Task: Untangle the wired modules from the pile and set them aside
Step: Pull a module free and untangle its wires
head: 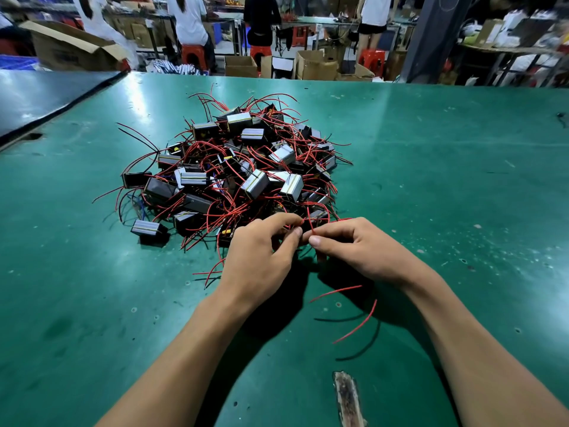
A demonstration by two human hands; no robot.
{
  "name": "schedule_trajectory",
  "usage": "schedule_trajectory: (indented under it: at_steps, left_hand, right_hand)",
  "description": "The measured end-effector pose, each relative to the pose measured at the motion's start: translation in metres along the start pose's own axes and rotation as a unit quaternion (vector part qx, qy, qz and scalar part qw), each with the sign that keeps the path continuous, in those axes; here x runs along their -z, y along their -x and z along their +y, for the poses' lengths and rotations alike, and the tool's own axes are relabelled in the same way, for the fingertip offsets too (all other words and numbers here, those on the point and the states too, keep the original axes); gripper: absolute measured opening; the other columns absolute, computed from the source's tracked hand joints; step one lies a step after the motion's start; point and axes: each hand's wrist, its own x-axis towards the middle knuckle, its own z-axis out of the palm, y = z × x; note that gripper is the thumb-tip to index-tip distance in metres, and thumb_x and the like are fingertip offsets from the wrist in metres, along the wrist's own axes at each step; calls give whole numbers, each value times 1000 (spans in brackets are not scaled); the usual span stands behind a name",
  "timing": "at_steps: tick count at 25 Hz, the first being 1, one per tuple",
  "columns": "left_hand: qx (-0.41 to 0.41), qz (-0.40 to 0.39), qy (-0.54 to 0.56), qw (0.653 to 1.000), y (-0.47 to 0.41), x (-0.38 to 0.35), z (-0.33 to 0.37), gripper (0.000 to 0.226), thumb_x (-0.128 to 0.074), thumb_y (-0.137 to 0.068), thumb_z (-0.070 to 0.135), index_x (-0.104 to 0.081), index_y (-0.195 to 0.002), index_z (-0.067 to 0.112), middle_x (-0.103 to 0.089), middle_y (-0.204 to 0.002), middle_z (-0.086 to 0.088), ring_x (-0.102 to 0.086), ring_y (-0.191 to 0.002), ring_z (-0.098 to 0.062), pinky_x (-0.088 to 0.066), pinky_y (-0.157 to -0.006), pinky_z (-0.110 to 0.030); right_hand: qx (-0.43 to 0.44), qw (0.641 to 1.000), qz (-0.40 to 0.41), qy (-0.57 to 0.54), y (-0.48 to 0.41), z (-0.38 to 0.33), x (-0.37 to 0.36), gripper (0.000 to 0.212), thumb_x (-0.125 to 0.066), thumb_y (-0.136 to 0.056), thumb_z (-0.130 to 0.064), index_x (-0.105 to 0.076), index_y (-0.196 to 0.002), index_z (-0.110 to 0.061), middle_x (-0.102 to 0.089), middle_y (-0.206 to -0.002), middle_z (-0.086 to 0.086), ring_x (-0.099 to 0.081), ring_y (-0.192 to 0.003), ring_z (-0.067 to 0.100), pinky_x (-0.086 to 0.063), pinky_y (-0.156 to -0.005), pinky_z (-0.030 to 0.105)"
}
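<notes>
A pile of small black box modules (234,167) with tangled red and black wires lies on the green table (446,186). At its near edge my left hand (261,254) pinches red wires between thumb and fingers. Beside it my right hand (348,245) pinches a thin red wire (310,221) that rises between the two hands. A module under my hands is mostly hidden. Loose red and black wire ends (360,325) trail on the table below my right wrist.
One module (147,229) sits apart at the pile's near left. A worn scar (349,399) marks the table's near edge. A dark mat (46,97) lies at the far left. People, red stools and cardboard boxes (314,64) stand beyond the table.
</notes>
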Motion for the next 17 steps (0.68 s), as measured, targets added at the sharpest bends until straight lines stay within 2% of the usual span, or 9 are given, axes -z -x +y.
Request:
schedule_trajectory:
  at_steps: [4, 6, 8, 11, 12, 14, 17]
  left_hand:
    - [0, -1, -17, 1000, 0, 0, 3, 19, -68, -91, 21, -76, -107, 26, -73, -88, 0, -61, -83, -11, -45, -77, -20]
    - [2, 7, -5, 1000, 0, 0, 4, 18, -67, -92, 21, -76, -106, 25, -74, -89, 2, -62, -84, -11, -47, -79, -23]
    - [16, 9, 18, 1000, -1, 0, 3, 17, -66, -93, 22, -75, -107, 26, -73, -90, 1, -64, -84, -13, -51, -80, -32]
    - [36, 6, 42, 998, -2, 0, 1, 17, -65, -93, 24, -74, -106, 29, -72, -91, 1, -65, -85, -16, -53, -80, -38]
    - [39, 5, 45, 998, -2, 0, 1, 16, -65, -93, 25, -74, -105, 30, -72, -91, 1, -65, -85, -16, -53, -79, -38]
    - [42, 4, 43, 998, -1, -1, 2, 14, -65, -93, 27, -74, -103, 31, -71, -90, 1, -65, -84, -14, -53, -78, -34]
    - [27, 11, 34, 999, 0, 0, 3, 12, -69, -90, 30, -76, -100, 28, -72, -89, 7, -64, -87, -9, -48, -75, -21]
  right_hand:
    - [9, 999, -17, 38, 0, 1, 1, 14, -65, -97, -15, -75, -101, -23, -67, -67, -24, -55, -63, -10, -40, -63, 5]
    - [7, 998, -5, 64, 0, 2, 2, 14, -67, -96, -18, -76, -98, -28, -68, -70, -23, -56, -66, -11, -40, -66, 7]
    - [1, 997, 8, 72, 0, 2, 2, 14, -69, -95, -20, -77, -95, -31, -72, -77, -17, -58, -71, -7, -44, -70, 13]
    - [-6, 997, 15, 78, 1, 2, 2, 12, -69, -94, -22, -78, -96, -29, -78, -90, -2, -60, -78, 0, -48, -77, 23]
    - [-9, 996, 16, 83, 1, 2, 2, 12, -69, -94, -22, -79, -98, -27, -78, -89, -3, -60, -77, -1, -48, -77, 22]
    - [-12, 995, 16, 93, 1, 2, 1, 12, -69, -94, -21, -79, -101, -22, -75, -79, -16, -59, -71, -8, -45, -70, 13]
    - [-12, 992, 18, 121, 1, 2, 1, 14, -69, -95, -19, -79, -104, -18, -69, -72, -24, -57, -67, -15, -40, -67, 6]
